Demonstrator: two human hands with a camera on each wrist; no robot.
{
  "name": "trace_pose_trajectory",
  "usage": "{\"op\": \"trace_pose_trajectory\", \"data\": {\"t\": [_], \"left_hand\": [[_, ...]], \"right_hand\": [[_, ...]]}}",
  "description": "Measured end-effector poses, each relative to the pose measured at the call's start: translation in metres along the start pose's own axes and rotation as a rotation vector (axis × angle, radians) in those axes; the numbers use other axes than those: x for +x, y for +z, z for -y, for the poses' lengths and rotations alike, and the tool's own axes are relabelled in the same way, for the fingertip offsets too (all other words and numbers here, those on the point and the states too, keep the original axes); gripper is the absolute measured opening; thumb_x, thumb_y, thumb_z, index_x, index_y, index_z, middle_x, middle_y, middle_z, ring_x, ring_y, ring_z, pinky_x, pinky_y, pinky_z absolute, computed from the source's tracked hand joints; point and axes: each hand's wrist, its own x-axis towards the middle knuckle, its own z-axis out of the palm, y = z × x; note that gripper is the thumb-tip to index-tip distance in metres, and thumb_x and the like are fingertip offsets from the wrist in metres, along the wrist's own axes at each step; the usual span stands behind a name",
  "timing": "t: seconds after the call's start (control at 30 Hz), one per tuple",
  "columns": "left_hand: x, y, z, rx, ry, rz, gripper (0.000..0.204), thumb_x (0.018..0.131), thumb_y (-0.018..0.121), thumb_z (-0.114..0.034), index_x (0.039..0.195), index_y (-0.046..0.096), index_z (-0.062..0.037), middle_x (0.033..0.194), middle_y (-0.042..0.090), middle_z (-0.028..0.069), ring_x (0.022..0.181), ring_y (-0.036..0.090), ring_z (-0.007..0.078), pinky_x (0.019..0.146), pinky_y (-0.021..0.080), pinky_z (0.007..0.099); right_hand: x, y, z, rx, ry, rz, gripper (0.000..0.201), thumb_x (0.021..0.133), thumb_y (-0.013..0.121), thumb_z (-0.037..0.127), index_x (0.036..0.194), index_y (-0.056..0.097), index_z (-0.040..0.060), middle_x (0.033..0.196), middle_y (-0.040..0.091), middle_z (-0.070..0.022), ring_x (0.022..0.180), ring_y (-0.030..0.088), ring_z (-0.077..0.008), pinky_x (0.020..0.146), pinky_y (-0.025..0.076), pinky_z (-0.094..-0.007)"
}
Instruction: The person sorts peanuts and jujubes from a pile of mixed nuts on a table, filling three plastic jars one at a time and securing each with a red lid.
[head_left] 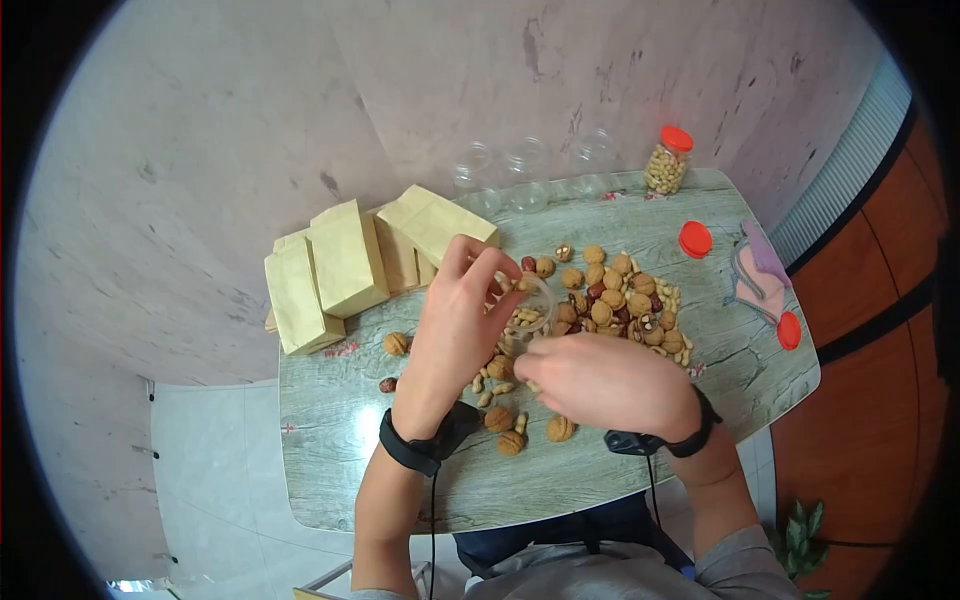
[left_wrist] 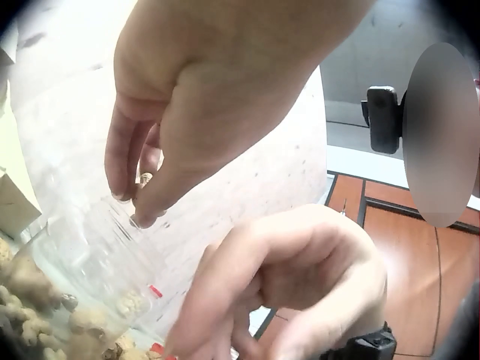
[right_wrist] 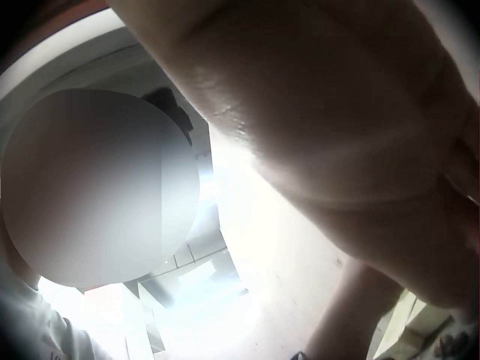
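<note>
My left hand (head_left: 460,315) is over the mouth of a clear plastic jar (head_left: 541,305), its thumb and fingertips close together at the rim. A small pale-tan peanut (left_wrist: 145,178) shows between those fingers. Peanuts in their shells lie inside the jar. Just on the near side of the jar, my right hand (head_left: 610,385) reaches low over the nuts, back of the hand up and fingers bent. Its fingertips are hidden under it in the head view, and I cannot tell whether they hold anything. Loose peanuts (head_left: 490,390) and walnuts (head_left: 498,418) lie beneath and between the hands.
A mixed heap of walnuts (head_left: 612,300), peanuts and dark red nuts spreads to the right. Several clear jars (head_left: 526,175) line the back edge near a filled, red-lidded jar (head_left: 668,162). Paper bags (head_left: 345,260) stand left. Red lids (head_left: 695,239) and a cloth (head_left: 755,275) lie right.
</note>
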Motion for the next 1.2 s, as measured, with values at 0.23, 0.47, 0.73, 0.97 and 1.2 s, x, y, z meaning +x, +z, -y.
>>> {"op": "trace_pose_trajectory", "data": {"t": [0.23,0.47,0.73,0.97,1.2], "left_hand": [[0.000,-0.012,-0.004,0.149,0.052,0.008,0.024,0.082,0.085,-0.005,0.099,0.068,-0.0024,0.099,0.060,0.0087,0.082,0.068,0.0227,0.071,0.056,0.0354],[-0.008,-0.027,0.018,0.329,-0.180,0.313,0.030,0.101,0.068,-0.030,0.095,0.066,-0.0002,0.083,0.068,0.0197,0.081,0.068,0.0360,0.072,0.053,0.0444],[-0.010,-0.044,0.025,0.303,-0.338,0.588,0.028,0.098,0.065,-0.031,0.098,0.069,-0.0034,0.081,0.070,0.0196,0.080,0.070,0.0375,0.074,0.053,0.0467],[-0.016,-0.013,0.055,0.341,-0.258,0.682,0.030,0.079,0.083,-0.026,0.097,0.067,-0.0069,0.085,0.072,0.0106,0.084,0.070,0.0351,0.072,0.053,0.0451],[-0.019,-0.003,0.064,0.460,-0.251,0.533,0.021,0.079,0.077,-0.015,0.094,0.067,-0.0044,0.089,0.073,0.0160,0.090,0.071,0.0379,0.076,0.056,0.0484]], "right_hand": [[0.020,0.039,-0.003,-0.076,0.010,0.131,0.020,0.084,0.065,0.000,0.103,0.061,-0.0054,0.100,0.065,-0.0177,0.091,0.073,-0.0350,0.076,0.060,-0.0425],[0.026,0.056,-0.003,-0.164,-0.065,0.082,0.016,0.081,0.067,0.000,0.097,0.066,-0.0044,0.106,0.065,-0.0157,0.087,0.073,-0.0308,0.075,0.061,-0.0412],[0.022,0.038,-0.001,-0.220,-0.028,0.184,0.011,0.079,0.069,0.004,0.089,0.071,-0.0008,0.096,0.068,-0.0149,0.090,0.073,-0.0324,0.073,0.060,-0.0421],[0.026,0.034,0.001,-0.272,0.155,0.214,0.004,0.076,0.068,0.003,0.074,0.072,0.0025,0.074,0.072,-0.0152,0.074,0.075,-0.0329,0.062,0.059,-0.0438],[0.040,0.075,-0.008,-0.379,0.220,0.149,0.007,0.077,0.071,0.009,0.075,0.078,0.0103,0.073,0.075,-0.0105,0.072,0.076,-0.0269,0.057,0.058,-0.0397]]}}
